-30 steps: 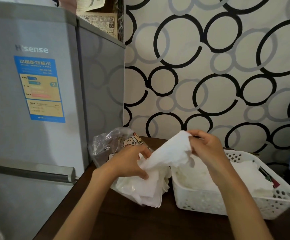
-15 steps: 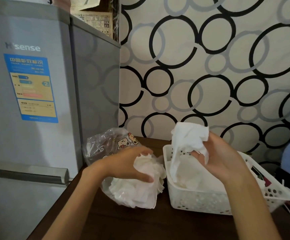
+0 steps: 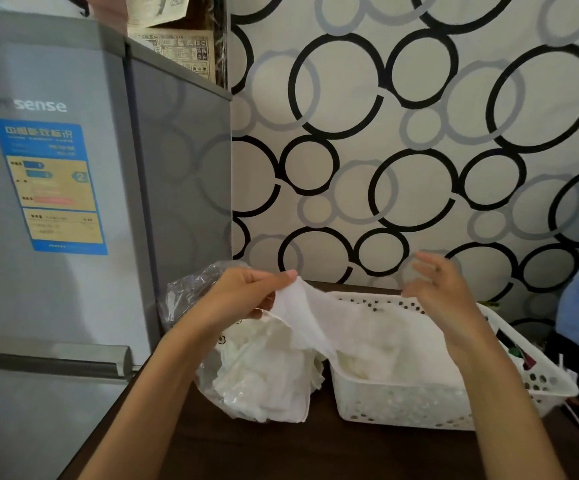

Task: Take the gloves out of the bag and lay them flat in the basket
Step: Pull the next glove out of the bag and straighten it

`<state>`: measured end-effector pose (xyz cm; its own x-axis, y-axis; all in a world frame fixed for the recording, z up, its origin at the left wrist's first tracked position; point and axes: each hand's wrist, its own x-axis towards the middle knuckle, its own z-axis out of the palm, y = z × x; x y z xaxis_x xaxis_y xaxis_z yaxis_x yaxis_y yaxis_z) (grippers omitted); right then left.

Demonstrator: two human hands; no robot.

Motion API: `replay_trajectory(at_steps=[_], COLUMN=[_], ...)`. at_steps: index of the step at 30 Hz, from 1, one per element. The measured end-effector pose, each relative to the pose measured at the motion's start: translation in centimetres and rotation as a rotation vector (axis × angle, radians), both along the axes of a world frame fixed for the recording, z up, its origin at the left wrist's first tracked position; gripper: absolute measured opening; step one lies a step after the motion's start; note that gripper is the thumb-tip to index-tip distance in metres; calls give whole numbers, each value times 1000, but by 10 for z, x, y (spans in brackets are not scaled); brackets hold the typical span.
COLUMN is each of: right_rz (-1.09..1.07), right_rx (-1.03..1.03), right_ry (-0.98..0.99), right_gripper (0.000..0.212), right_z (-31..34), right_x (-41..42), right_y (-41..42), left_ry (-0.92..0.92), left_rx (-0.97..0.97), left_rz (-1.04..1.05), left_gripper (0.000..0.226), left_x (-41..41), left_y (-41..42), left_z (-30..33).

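Two hands work over the dark counter (image 3: 211, 448). Our left hand (image 3: 246, 296) pinches one white glove (image 3: 301, 317), which stretches from above the clear plastic bag (image 3: 191, 292) into the white basket (image 3: 402, 403). Our right hand (image 3: 443, 292) hovers above the basket, fingers spread, holding nothing.

Fridge (image 3: 49, 289) door: "Hisense"; blue energy label (image 3: 50, 185), grade "2".

A grey Hisense fridge (image 3: 56, 209) with a blue and yellow label (image 3: 50, 185) stands at the left, just beside the dark wooden worktop (image 3: 281, 452). Behind is wallpaper (image 3: 419, 133) with black and grey rings, lit softly
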<state>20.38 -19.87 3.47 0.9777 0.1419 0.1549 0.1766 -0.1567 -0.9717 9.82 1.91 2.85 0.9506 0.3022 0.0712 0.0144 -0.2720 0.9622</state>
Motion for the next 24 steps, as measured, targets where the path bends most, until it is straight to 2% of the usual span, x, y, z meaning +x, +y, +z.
replay_trajectory(at_steps=[1,3,5,6,8,10,12,13,15,17,19,20,22,24], right_rz=[33,306,556,574,391,219,175,185,225,271,357,402,454,437], right_rx=[-36,-130,-441,-599,-733,-655,-565,-527,-441,-396,-360,-339,-291,-225], right_ry=[-92,-192,-189,-236,-451,-562,-555,-538,-481,-433,-392,-373,-342,-292], right_gripper=[56,56,69,75,69,44,17,12,14,16,16,16,20,20], right_z=[8,23,25,20,6,2,3,5,10,13,15,16,18,21], right_x=[-8,-34,-63,-71,-74,-72,-65,-60,-54,-50,-47,-48,-49,-49], right_y=[0,6,24,34,53,59,56,53,44,37,32,31,28,25], left_ry=[0,1,11,8,2,10,24,30,18,2,-51,-89,-158,-188], left_rx=[-54,-133,-141,-139,-152,-145,-95,-67,10,123,222,255,229,101], left_rz=[-5,-31,-49,-59,-61,-63,-83,-81,-44,-47,-135,-201,-302,-303], left_gripper=[35,35,37,36,30,31,35,37,44,60,86,92,76,57], left_x=[1,2,2,2,2,3,1,2,4,6,8,8,9,9], left_y=[-2,-7,-11,-12,-12,-9,-7,-6,-3,0,0,-2,-8,-16], left_z=[0,0,0,0,1,0,0,1,-1,-6,-10,-12,-13,-13])
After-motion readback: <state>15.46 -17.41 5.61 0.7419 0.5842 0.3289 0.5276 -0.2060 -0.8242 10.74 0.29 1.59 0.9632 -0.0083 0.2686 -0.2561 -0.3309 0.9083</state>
